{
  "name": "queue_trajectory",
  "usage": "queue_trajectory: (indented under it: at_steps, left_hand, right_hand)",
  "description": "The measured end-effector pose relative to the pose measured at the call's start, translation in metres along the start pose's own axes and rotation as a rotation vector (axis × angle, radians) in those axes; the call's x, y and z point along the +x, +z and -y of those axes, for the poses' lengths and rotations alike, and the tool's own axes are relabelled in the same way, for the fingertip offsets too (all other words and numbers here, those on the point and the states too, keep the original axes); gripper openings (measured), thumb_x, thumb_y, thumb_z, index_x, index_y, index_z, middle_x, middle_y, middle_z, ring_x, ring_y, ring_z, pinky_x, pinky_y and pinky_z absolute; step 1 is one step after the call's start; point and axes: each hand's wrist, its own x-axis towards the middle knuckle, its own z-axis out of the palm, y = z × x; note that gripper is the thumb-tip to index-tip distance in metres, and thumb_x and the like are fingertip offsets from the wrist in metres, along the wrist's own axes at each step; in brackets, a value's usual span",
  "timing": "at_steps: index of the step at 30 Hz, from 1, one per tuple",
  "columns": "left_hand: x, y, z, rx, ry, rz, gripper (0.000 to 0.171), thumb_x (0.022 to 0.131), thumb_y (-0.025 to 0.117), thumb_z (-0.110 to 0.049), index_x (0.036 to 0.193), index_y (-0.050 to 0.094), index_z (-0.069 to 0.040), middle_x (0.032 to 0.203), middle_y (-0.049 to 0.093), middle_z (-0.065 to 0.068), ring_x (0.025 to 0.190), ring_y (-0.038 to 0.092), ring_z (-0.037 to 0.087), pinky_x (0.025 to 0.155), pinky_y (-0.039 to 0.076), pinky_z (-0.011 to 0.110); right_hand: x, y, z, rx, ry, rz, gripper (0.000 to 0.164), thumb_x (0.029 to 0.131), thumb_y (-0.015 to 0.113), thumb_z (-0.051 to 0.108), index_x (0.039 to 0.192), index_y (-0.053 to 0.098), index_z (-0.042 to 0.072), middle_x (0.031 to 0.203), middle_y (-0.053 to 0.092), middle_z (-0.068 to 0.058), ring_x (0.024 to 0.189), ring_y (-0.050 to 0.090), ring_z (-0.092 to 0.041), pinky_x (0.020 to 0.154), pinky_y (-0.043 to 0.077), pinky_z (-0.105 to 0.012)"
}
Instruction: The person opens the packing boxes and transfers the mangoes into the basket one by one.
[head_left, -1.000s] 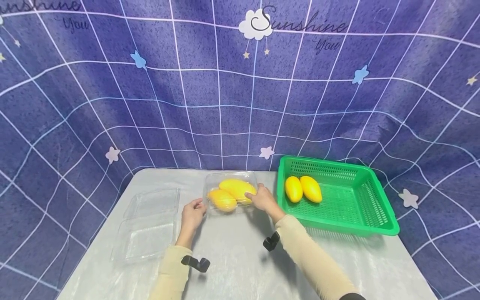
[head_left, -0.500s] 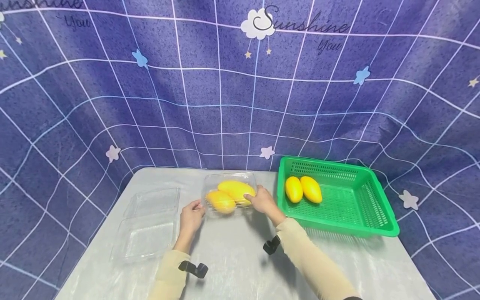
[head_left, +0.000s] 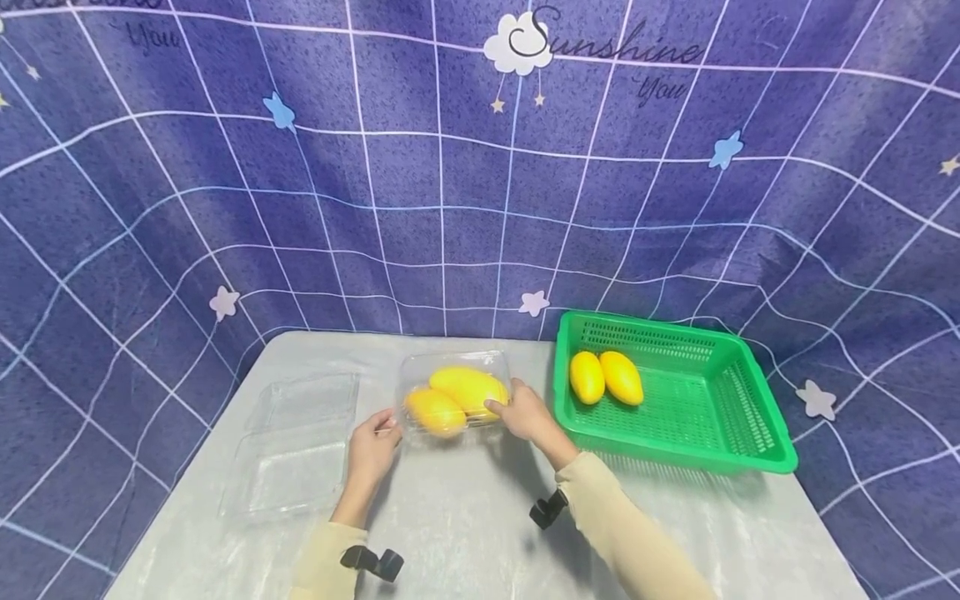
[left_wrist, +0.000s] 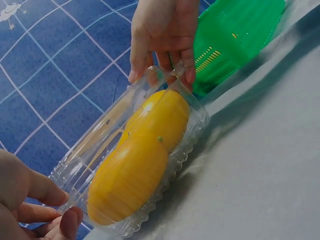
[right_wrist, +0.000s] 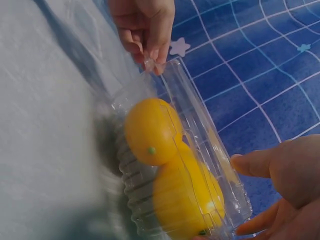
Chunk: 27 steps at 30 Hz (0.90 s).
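Two yellow mangoes, one (head_left: 437,413) at the front left and one (head_left: 469,388) behind it, lie side by side in a clear plastic clamshell box (head_left: 414,367). Clear plastic also spans over them in both wrist views. My left hand (head_left: 372,450) pinches the box's left edge between thumb and fingers, plain in the right wrist view. At the opposite end my right hand (head_left: 527,412) grips the box, thumb on the upper side and fingers at the end wall. In the left wrist view, the box (left_wrist: 199,117) stands tilted across the picture between both hands.
To the right stands a green perforated basket (head_left: 675,454) with two more mangoes (head_left: 587,377) at its left side. On the left of the grey table (head_left: 465,533) lies another clear plastic box (head_left: 285,479), spread open. A blue curtain (head_left: 472,233) hangs behind the table.
Both hands have drawn the box with its mangoes slightly toward me and to the left. The basket and the other plastic box stay where they were.
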Motion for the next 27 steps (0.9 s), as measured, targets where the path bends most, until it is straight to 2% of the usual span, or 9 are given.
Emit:
queue_trajectory:
  at_steps: [4, 11, 19, 27]
  left_hand:
    - [-0.006, -0.004, -0.002, 0.004, 0.005, 0.012, 0.043, 0.091, 0.058, -0.005, 0.131, 0.053, 0.009, 0.119, 0.064, 0.027, 0.103, 0.066, 0.036, 0.081, 0.057, 0.032]
    - [-0.016, -0.006, -0.001, 0.001, 0.022, 0.006, 0.043, 0.090, 0.060, -0.003, 0.130, 0.054, 0.009, 0.117, 0.065, 0.027, 0.097, 0.069, 0.034, 0.066, 0.050, 0.013]
    - [-0.032, -0.006, -0.001, 0.005, 0.013, -0.005, 0.042, 0.089, 0.060, -0.003, 0.129, 0.056, 0.008, 0.117, 0.065, 0.026, 0.098, 0.068, 0.034, 0.067, 0.049, 0.013]
    - [-0.045, -0.006, 0.003, -0.009, -0.005, -0.010, 0.040, 0.089, 0.061, -0.001, 0.127, 0.057, 0.008, 0.115, 0.066, 0.026, 0.089, 0.069, 0.022, 0.064, 0.050, 0.012]
  right_hand:
    - [-0.007, 0.000, 0.001, 0.013, 0.001, 0.011, 0.078, 0.092, 0.065, 0.035, 0.143, 0.032, -0.014, 0.144, 0.041, -0.034, 0.134, 0.042, -0.047, 0.113, 0.035, -0.055]
    - [-0.020, -0.002, -0.003, 0.028, -0.018, 0.004, 0.077, 0.092, 0.065, 0.034, 0.142, 0.033, -0.015, 0.138, 0.048, -0.034, 0.131, 0.045, -0.046, 0.112, 0.037, -0.055]
    - [-0.041, -0.003, -0.008, 0.027, -0.044, -0.025, 0.076, 0.089, 0.068, 0.034, 0.140, 0.038, -0.014, 0.117, 0.062, -0.029, 0.117, 0.057, -0.044, 0.102, 0.047, -0.055]
    - [-0.058, 0.000, -0.014, 0.051, -0.042, -0.026, 0.076, 0.088, 0.069, 0.034, 0.140, 0.039, -0.013, 0.131, 0.055, -0.032, 0.123, 0.053, -0.046, 0.105, 0.044, -0.056]
